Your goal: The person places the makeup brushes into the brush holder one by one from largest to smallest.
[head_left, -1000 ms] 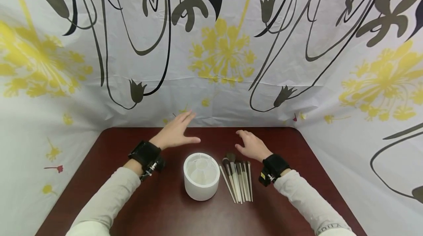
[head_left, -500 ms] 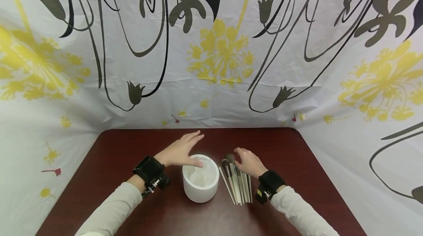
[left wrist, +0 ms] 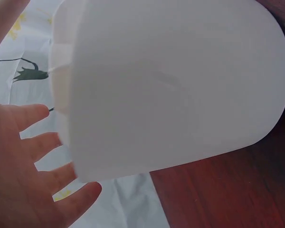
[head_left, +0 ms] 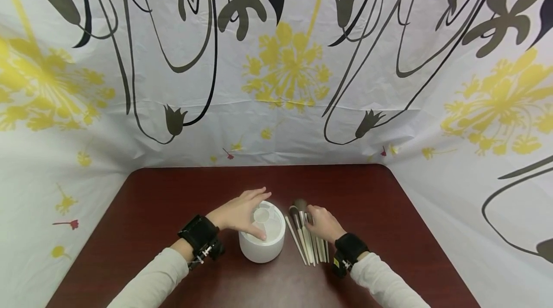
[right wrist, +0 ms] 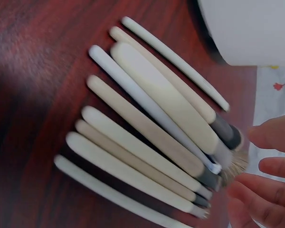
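Observation:
A round white divided holder (head_left: 261,252) stands upright on the table, its inside split into compartments. My left hand (head_left: 236,213) is spread over its left side, thumb above the opening and fingers past the far rim. In the left wrist view, the fingers (left wrist: 42,145) are extended at the holder's rim. To the right of the holder lies a row of several makeup brushes (head_left: 307,245) with pale handles, bristles pointing away from me. My right hand (head_left: 327,224) is at their bristle ends. In the right wrist view, its loosely bent fingers (right wrist: 256,192) are right beside a fluffy brush head (right wrist: 236,164).
The dark red-brown table (head_left: 181,269) has rounded far corners. A white patterned cloth (head_left: 276,140) hangs behind it and along both sides. Black wrist cameras sit on both wrists, below the long white sleeves (head_left: 151,277).
My left hand has come down and toward me, from beyond the holder to over its rim. My right hand has lowered from behind the brushes to their bristle ends.

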Demonstrator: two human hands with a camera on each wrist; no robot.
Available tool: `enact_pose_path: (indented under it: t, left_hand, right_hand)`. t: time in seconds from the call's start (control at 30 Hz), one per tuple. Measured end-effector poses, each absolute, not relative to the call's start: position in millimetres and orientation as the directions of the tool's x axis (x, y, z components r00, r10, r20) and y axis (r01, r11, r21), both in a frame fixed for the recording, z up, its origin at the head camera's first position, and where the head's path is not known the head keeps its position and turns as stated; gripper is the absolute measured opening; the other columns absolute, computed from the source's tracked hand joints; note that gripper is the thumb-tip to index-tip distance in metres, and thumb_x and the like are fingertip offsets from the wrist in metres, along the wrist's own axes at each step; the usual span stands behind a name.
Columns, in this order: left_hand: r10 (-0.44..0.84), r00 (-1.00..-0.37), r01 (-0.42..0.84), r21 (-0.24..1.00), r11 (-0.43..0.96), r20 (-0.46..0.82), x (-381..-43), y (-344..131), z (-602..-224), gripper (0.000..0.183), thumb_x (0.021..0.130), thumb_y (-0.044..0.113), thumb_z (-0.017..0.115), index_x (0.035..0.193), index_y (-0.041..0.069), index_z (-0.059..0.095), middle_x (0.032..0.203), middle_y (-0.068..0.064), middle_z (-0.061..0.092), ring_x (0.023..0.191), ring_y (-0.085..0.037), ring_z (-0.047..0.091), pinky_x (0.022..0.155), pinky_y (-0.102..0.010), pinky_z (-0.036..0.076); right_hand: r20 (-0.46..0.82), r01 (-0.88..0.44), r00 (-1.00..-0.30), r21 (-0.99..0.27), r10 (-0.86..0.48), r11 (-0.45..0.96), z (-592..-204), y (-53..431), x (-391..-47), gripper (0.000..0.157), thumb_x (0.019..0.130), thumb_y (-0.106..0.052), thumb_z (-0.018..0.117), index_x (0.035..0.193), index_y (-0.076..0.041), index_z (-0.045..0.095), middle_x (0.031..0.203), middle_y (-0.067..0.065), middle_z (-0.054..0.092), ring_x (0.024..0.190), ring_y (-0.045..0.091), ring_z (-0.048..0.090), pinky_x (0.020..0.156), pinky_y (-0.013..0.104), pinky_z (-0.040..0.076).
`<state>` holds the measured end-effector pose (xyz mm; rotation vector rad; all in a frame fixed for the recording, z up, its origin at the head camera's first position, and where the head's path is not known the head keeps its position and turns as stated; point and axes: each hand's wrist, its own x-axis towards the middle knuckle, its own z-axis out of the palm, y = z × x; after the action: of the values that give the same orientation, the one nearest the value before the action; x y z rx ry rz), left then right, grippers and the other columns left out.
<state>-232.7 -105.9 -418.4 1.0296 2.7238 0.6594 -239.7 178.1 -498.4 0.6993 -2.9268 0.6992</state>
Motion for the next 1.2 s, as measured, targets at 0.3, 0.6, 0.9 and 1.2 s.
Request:
enact_pose_path:
  t: [0.3,0.6,0.9,1.2]
  left_hand:
    - [0.664,-0.748,0.592,0.436,0.678,-0.017,-229.0,-106.7,-426.5,0.109,0.055,0.062,0.074,0.142,0.015,0.029,0.147,-0.010,0.024,0.132,-0.028,0.026,0.098,-0.048,0.033]
    - [0.665,-0.746,0.578,0.464,0.671,-0.032,-228.9,-107.3,-430.4,0.110,0.055,0.060,0.076,0.141,0.010,0.029,0.146,-0.015,0.024,0.130,-0.032,0.029,0.095,-0.050,0.035]
    - [0.659,-0.750,0.562,0.477,0.675,-0.050,-233.4,-108.4,-438.0,0.113,0.052,0.061,0.077,0.142,0.012,0.028,0.145,-0.014,0.027,0.130,-0.030,0.029,0.095,-0.050,0.035]
    - [0.657,-0.751,0.547,0.496,0.675,-0.066,-234.5,-109.3,-437.4,0.112,0.052,0.060,0.078,0.141,0.013,0.029,0.144,-0.016,0.029,0.128,-0.032,0.031,0.093,-0.051,0.036]
  right_hand:
    - [0.159,-0.440,-0.897,-0.379,-0.411,0.814,-510.3,173.0,-235.9,0.028,0.075,-0.009,0.070,0.099,0.002,0.059,0.083,0.010,0.061,0.070,0.020,0.058,0.066,0.039,0.047]
    - [0.118,-0.381,-0.923,-0.398,-0.366,0.835,-516.9,171.2,-234.2,0.019,0.076,-0.007,0.067,0.091,-0.002,0.057,0.073,0.003,0.055,0.057,0.009,0.045,0.050,0.026,0.037]
    - [0.075,-0.313,-0.947,-0.426,-0.312,0.849,-521.7,168.2,-234.7,0.016,0.075,-0.010,0.067,0.086,-0.002,0.058,0.071,0.003,0.053,0.056,0.010,0.045,0.050,0.027,0.038]
    - [0.053,-0.276,-0.958,-0.433,-0.281,0.858,-520.6,158.2,-236.1,0.018,0.072,-0.005,0.060,0.066,-0.009,0.043,0.049,-0.009,0.029,0.043,0.006,0.028,0.043,0.023,0.025]
